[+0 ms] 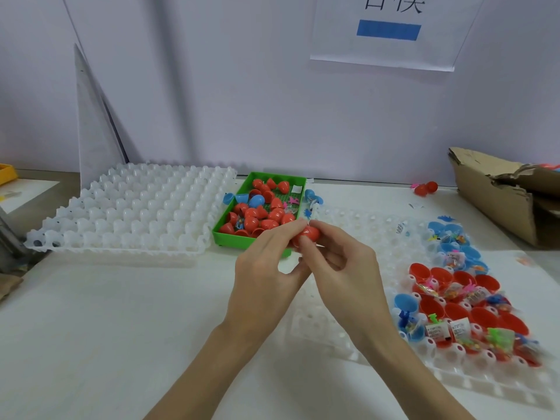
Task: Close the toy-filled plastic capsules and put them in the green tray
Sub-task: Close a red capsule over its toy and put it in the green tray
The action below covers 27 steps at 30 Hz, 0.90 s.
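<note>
A white paper sheet [391, 37] taped to the wall carries large dark characters, cut off by the top edge and not legible, above a plain blue rectangle [388, 30]. Small white labels [459, 327] in the toy packets on the right-hand white tray bear dark print too small to read.

We see a white tabletop [121, 328] meeting a pale lavender wall [227, 86], with a paper sign [388, 31] at one o'clock, a torn cardboard box [497, 201] at three and a leaning white panel [94, 140] at ten.
</note>
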{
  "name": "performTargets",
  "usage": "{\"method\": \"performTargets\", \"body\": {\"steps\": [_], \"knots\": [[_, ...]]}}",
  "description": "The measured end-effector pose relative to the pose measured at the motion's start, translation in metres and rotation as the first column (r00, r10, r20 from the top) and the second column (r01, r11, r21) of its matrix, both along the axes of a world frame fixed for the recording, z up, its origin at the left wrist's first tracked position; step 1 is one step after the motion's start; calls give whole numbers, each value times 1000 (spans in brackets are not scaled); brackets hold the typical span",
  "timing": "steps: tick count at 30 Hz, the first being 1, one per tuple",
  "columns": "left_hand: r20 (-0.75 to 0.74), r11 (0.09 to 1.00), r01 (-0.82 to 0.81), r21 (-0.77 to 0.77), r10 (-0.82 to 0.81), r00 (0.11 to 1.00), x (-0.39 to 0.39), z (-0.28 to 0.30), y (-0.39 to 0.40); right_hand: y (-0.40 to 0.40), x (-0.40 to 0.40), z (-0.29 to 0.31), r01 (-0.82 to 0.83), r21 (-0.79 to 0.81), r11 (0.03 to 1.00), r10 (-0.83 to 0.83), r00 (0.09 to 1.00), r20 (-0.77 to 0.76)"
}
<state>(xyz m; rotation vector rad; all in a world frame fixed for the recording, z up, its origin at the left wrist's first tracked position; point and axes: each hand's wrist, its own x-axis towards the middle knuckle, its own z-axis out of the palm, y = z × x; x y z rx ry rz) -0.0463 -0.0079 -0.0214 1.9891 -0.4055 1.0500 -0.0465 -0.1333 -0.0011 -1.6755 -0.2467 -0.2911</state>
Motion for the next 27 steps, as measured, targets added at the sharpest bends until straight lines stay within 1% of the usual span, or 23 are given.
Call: {"method": "performTargets", "body": {"steps": [2, 5, 7, 10, 12, 13, 15, 17, 18, 20, 22, 25, 27], "knots": [[-33, 995, 48, -90, -51, 998, 2, 1, 2, -3, 1, 3, -26, 74, 997, 28, 999, -33], [-96, 976, 139, -167, -157, 983, 6, 1, 4, -7, 3, 8, -39, 147, 988, 49, 997, -63], [-161, 952, 204, -228, -244, 956, 7, 1, 5, -9, 3, 11, -33, 171, 985, 45, 997, -64], [-250, 909, 264, -321, -351, 903, 7, 2, 8, -10, -1, 13, -63, 295, 953, 104, 987, -124], [-298, 882, 290, -372, -409, 863, 7, 6, 10, -9, -2, 15, -130, 434, 891, 231, 955, -187], [-308, 865, 308, -396, -441, 843, 6, 8, 10, -9, -2, 17, -177, 521, 835, 327, 921, -212], [-305, 829, 349, -437, -501, 810, 4, 10, 10, -11, -1, 21, -265, 660, 703, 526, 818, -232], [-287, 817, 381, -432, -525, 801, 2, 11, 9, -15, 1, 24, -334, 718, 610, 657, 720, -223], [-273, 814, 398, -422, -533, 801, 2, 12, 10, -16, 3, 24, -355, 723, 593, 685, 694, -220], [-237, 808, 432, -401, -547, 803, 2, 15, 11, -16, 3, 25, -389, 723, 571, 715, 667, -207], [-202, 830, 436, -348, -520, 830, 1, 17, 12, -15, 2, 26, -398, 744, 536, 741, 644, -189], [-169, 901, 377, -214, -414, 894, 0, 19, 10, -16, 2, 25, -348, 807, 478, 769, 609, -193], [-167, 921, 362, -147, -383, 908, -1, 20, 10, -17, 2, 23, -301, 847, 439, 784, 588, -197]]}}
